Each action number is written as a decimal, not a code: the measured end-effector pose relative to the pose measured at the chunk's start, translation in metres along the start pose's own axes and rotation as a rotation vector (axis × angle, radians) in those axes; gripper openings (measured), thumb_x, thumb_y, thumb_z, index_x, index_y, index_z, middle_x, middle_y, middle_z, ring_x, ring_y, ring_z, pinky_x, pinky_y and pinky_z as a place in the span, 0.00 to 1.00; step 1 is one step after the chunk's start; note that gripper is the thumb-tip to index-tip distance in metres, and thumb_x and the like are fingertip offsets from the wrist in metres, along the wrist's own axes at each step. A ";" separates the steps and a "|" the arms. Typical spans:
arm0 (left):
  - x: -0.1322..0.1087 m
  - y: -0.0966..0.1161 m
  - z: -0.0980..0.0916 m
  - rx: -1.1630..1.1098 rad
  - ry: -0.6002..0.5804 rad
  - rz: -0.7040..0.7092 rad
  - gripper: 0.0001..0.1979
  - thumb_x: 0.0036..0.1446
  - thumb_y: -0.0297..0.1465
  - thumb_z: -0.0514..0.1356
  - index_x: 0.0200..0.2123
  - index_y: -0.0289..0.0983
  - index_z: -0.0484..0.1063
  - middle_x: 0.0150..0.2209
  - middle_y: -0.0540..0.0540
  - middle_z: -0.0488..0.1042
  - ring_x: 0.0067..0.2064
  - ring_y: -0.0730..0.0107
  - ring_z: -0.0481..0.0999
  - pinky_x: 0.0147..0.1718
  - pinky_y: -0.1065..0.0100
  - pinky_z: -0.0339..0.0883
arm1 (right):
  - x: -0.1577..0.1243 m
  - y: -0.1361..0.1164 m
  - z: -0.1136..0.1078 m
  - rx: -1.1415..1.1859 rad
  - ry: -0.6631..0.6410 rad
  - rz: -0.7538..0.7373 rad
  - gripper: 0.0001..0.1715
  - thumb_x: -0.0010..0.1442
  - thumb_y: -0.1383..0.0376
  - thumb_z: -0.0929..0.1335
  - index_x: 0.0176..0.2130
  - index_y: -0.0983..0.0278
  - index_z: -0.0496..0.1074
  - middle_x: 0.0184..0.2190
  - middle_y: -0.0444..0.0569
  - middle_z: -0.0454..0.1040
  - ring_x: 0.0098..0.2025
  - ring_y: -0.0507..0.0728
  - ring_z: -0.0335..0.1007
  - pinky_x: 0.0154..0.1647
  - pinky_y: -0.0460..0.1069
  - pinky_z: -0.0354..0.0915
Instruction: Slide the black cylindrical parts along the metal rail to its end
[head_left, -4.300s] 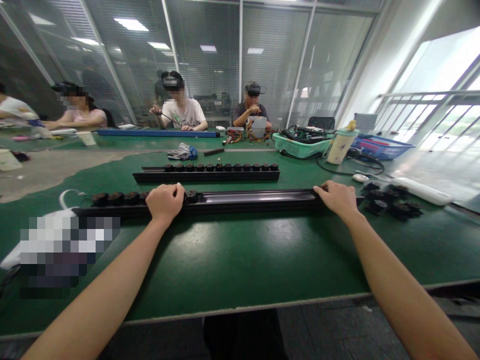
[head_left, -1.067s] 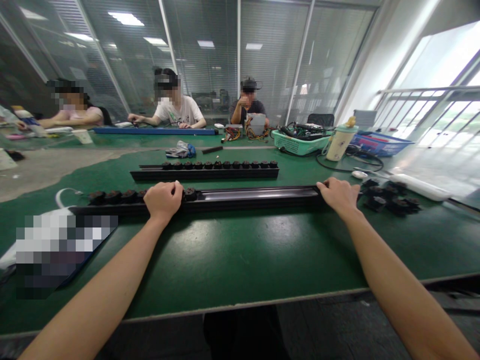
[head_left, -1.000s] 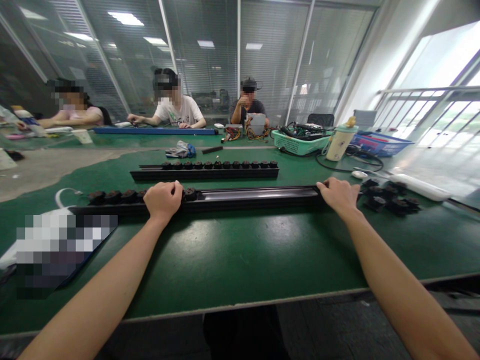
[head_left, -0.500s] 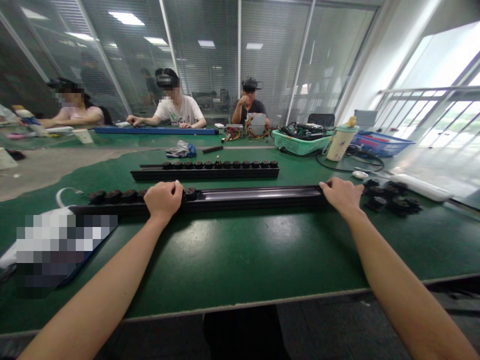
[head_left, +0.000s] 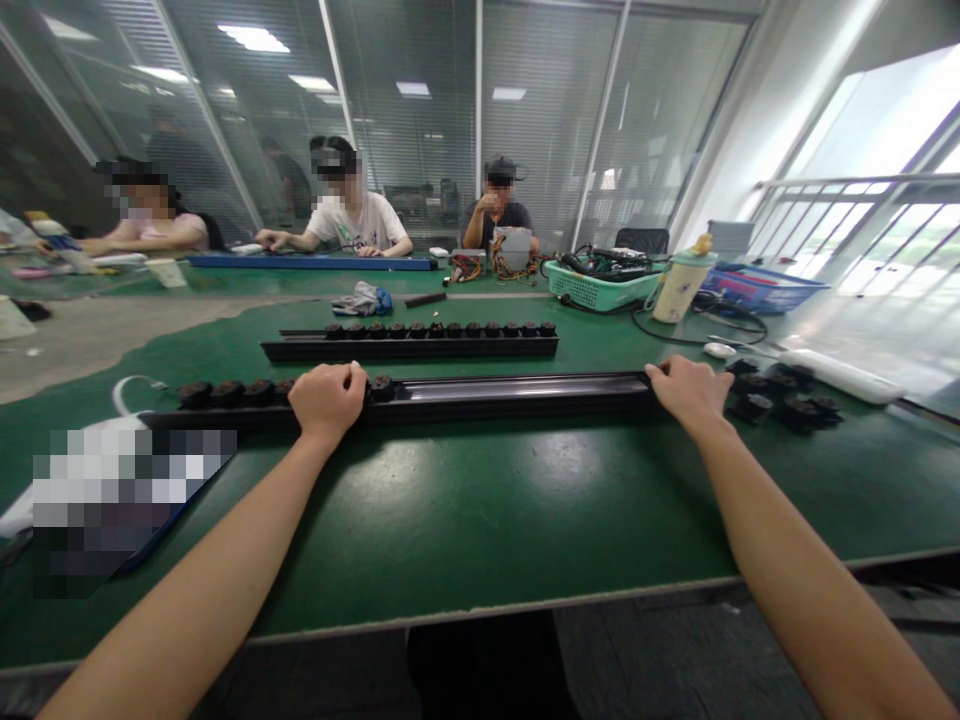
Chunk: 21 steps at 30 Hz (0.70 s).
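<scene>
A long black metal rail [head_left: 517,400] lies across the table in front of me, its right half a bare shiny channel. Round black socket-like modules [head_left: 227,392] sit in a row along its left part, and one more module [head_left: 382,387] shows just right of my left hand. My left hand [head_left: 328,400] is closed over the rail's row, fingers curled down behind it; the fingertips are hidden. Around the rail's right end my right hand [head_left: 684,388] is closed, thumb at the near end of the channel. A heap of loose black modules [head_left: 784,395] lies beside that hand.
Behind stands a second black rail [head_left: 412,347] with several modules. Farther back are grey-blue gloves [head_left: 364,299], a green basket [head_left: 600,288], a cream bottle [head_left: 684,285] and a blue basket [head_left: 772,287]. Three people sit opposite. A blurred flat item [head_left: 180,490] lies left.
My right hand has shifted slightly to the right along the rail's end. My left hand stays in place on the rail.
</scene>
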<state>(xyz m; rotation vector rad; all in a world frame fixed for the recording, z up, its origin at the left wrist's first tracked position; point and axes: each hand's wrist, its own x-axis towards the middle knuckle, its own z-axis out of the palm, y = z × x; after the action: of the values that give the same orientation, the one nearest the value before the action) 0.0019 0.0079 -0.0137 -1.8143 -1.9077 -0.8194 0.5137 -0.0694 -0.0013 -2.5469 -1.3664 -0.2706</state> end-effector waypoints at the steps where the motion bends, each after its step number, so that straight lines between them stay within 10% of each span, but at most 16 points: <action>1: 0.000 0.000 0.000 0.002 0.000 -0.001 0.30 0.69 0.42 0.43 0.37 0.37 0.83 0.36 0.38 0.80 0.38 0.55 0.75 0.34 0.60 0.55 | 0.000 0.000 0.000 -0.001 0.001 0.002 0.28 0.70 0.54 0.58 0.50 0.67 0.78 0.48 0.65 0.78 0.54 0.70 0.70 0.55 0.63 0.54; 21: 0.000 0.000 -0.001 0.018 -0.006 0.002 0.30 0.69 0.43 0.42 0.38 0.37 0.84 0.37 0.37 0.79 0.38 0.54 0.75 0.34 0.60 0.55 | 0.003 0.006 0.005 0.014 0.016 0.038 0.29 0.71 0.54 0.58 0.52 0.68 0.78 0.49 0.67 0.77 0.55 0.72 0.68 0.56 0.65 0.56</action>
<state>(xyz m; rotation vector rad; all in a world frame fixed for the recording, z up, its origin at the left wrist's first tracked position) 0.0016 0.0074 -0.0132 -1.8096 -1.9108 -0.7939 0.5208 -0.0686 -0.0055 -2.5504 -1.3081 -0.2734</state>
